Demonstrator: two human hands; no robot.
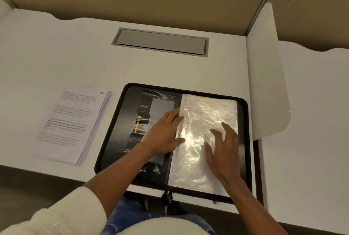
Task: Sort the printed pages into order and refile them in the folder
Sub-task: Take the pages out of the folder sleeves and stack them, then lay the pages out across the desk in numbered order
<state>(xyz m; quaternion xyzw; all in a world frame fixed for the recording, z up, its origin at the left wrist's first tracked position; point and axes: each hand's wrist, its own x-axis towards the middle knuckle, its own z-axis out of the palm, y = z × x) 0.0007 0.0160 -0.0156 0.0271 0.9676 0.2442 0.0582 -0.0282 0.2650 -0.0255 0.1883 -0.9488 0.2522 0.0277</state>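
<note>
A white desk (56, 55) is filling the scene, with a white rounded divider panel (264, 76) standing along its right side. A black zip-around folder (120, 121) is lying open flat at the desk's near edge, and its clear, crinkled plastic sleeves (207, 110) are stacked on the right half, catching the light. A neat stack of printed white pages (71, 125) is sitting just left of the folder, apart from it, with a handwritten number showing in the top corner. A grey rectangular hatch (160, 42) is lying set into the desk behind.

The person's left hand (162, 136) is lying flat across the folder's spine, fingers straight, fingertips touching the sleeves' inner edge and holding nothing. The right hand (224, 151) is resting on the top sleeve, fingers spread and gripping nothing. A black zip pull (167, 197) is hanging off the near edge.
</note>
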